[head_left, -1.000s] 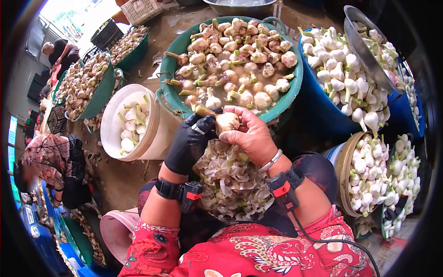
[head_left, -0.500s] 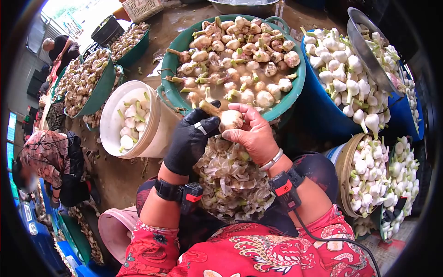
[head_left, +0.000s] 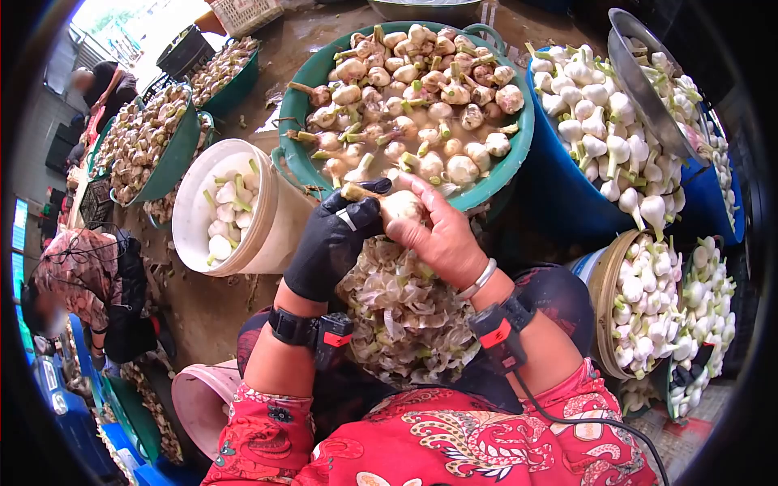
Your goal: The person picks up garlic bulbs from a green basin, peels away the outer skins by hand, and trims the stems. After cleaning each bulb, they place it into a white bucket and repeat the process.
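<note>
A garlic bulb (head_left: 400, 208) with a short stem is held between both hands in the head view. My left hand (head_left: 344, 235), in a black glove, is closed around its stem end. My right hand (head_left: 442, 237), bare, grips the bulb with thumb and fingers, covering part of it. Just beyond them stands a green tub (head_left: 527, 154) of murky water and unpeeled garlic bulbs (head_left: 462, 168). Below the hands, between the knees, lies a heap of papery garlic skins (head_left: 409, 316).
A white bucket (head_left: 185, 223) of peeled garlic stands to the left. On the right are a blue barrel (head_left: 559, 174) heaped with white bulbs, a metal basin (head_left: 640, 73) and a tan-rimmed bucket (head_left: 601, 308). A pink bucket (head_left: 190, 405) is lower left. Two people work at far left.
My right fingers and thumb have shifted over the bulb, covering more of its side. Both hands moved slightly left. At far left, the person at the back has changed posture.
</note>
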Demonstrator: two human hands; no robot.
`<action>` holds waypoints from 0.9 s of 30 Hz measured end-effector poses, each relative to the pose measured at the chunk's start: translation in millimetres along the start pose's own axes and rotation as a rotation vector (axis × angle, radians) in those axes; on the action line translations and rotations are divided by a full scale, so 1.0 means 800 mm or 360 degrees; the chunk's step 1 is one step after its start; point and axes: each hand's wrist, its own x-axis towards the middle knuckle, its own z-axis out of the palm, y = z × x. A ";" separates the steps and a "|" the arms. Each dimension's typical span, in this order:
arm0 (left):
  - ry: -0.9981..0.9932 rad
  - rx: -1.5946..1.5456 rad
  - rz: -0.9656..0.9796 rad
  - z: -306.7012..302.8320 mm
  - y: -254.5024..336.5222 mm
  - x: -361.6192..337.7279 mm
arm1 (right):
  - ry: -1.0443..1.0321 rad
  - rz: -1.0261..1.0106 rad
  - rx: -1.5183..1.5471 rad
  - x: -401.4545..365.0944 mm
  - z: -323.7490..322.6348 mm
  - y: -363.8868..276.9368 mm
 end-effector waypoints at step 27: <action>0.0053 0.0023 -0.0005 -0.021 -0.017 0.008 | 0.0164 -0.0311 -0.0240 -0.002 0.008 0.019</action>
